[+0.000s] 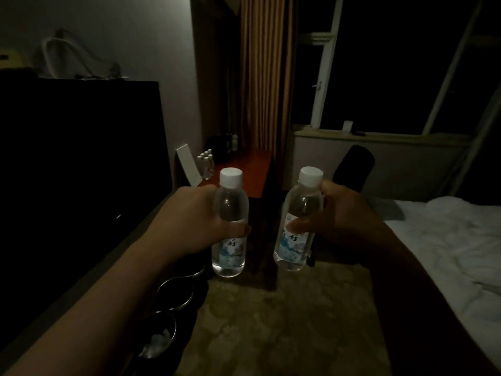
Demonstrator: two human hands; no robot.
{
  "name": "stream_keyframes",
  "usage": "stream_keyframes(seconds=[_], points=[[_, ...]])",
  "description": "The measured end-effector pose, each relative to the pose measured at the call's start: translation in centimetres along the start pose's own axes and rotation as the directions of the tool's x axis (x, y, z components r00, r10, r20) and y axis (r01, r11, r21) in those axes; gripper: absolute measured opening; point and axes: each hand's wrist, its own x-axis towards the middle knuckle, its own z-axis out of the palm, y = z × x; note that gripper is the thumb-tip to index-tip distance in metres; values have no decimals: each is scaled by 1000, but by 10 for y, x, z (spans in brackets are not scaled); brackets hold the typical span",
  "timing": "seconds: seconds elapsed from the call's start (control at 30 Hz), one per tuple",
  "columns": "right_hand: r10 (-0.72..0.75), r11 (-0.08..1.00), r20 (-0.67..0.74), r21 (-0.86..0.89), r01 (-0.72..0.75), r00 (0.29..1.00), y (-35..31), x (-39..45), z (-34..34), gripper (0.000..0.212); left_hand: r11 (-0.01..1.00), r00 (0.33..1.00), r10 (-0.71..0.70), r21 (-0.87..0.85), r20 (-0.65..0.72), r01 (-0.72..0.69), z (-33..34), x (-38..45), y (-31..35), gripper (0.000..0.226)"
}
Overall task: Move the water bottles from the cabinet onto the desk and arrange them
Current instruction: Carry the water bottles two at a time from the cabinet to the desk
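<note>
— So where are the bottles?

— Left hand point(189, 221) grips one bottle point(230, 226), right hand point(349, 221) grips another bottle point(298, 223), both upright in the air. More bottles point(206, 162) stand far off on the bench point(244, 169).

— Risks?

— Dim room; setting these down could topple that cluster.

— Labels?

— Blue-white, one Chinese character, perhaps "好".

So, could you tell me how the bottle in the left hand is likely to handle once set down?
The bottle looks full, so probably weighty for its size. Tall and narrow, it may tip if nudged, and would likely roll on its side.
</note>
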Motion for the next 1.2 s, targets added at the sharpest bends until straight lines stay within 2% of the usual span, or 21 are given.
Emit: stream_keyframes(seconds=[0.2,0.47,0.7,0.83,1.0,1.2], points=[[14,1000,-83,5,-13,996,21,80,-1,55,991,987,129,-28,92,-127,32,119,-35,54],[92,995,-116,43,-88,989,83,190,-16,53,982,969,182,-89,169,-169,96,242,-56,53],[83,995,-95,71,-76,992,165,312,-48,53,990,976,133,-64,171,-124,174,362,-58,46],[46,997,-54,64,-43,997,198,389,-80,53,994,985,79,-91,156,-65,207,436,-54,51],[-23,1000,18,8,23,1000,235,492,-116,56,992,996,12,-123,88,-1,246,525,-56,51],[-69,997,104,-31,73,992,269,592,-121,60,994,999,-45,-93,26,48,276,601,-77,49]])
